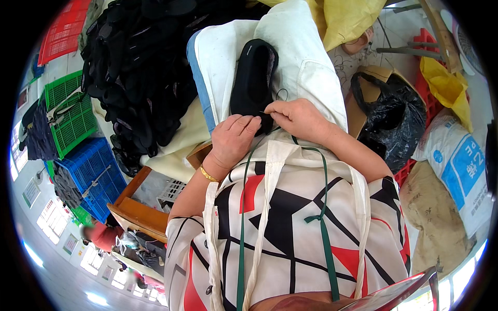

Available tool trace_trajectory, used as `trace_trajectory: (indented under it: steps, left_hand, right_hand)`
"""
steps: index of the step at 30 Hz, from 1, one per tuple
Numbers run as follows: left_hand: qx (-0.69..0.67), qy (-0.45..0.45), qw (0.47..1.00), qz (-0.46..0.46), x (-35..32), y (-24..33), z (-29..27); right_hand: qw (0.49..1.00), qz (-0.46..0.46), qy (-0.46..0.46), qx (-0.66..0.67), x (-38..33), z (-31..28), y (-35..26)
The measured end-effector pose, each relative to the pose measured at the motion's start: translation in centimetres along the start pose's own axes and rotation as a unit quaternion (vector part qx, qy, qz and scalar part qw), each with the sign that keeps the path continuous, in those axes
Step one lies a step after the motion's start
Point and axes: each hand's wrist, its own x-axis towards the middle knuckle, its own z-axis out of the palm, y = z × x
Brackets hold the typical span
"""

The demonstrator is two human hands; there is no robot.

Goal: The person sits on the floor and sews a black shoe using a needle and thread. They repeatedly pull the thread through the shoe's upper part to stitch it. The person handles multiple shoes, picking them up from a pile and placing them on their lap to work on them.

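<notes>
A black fabric shoe (255, 78) lies on the white cloth (311, 67) over my lap, its opening facing up and its toe end pointing away from me. My left hand (233, 137) is closed on the near end of the shoe, fingers curled over its left edge. Just right of it, the thumb and forefinger of my right hand (298, 119) pinch a thin needle (262, 112) at the shoe's near end. A loop of dark thread (281, 94) stands up beside the right fingers. The fingers partly hide the near end of the shoe.
Many black shoes are heaped (135, 72) at the far left. Green (72, 114) and blue crates (93, 176) stand left, beside a wooden drawer or bench (137, 207). To the right are a cardboard box with a black plastic bag (389, 114) and full sacks (456, 171).
</notes>
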Motion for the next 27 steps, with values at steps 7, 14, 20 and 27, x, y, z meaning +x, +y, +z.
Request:
trace_trajectory:
  steps: [7,14,20,27]
  left_hand:
    - [-0.008,0.008,1.000,-0.008,0.0,0.0,0.1]
    - [-0.069,0.019,0.995,-0.070,-0.2,0.4,0.0]
    - [-0.088,0.025,0.993,-0.079,-0.5,0.6,0.2]
    - [-0.072,0.016,0.996,-0.044,-0.7,0.4,0.1]
  right_hand:
    - [1.000,-0.003,-0.021,-0.017,0.4,-0.2,-0.3]
    - [0.999,0.027,-0.034,0.019,1.1,1.1,0.7]
    - [0.995,0.071,-0.058,0.041,2.3,1.6,-0.7]
    - [0.991,0.052,-0.100,-0.069,3.4,-0.1,-2.4]
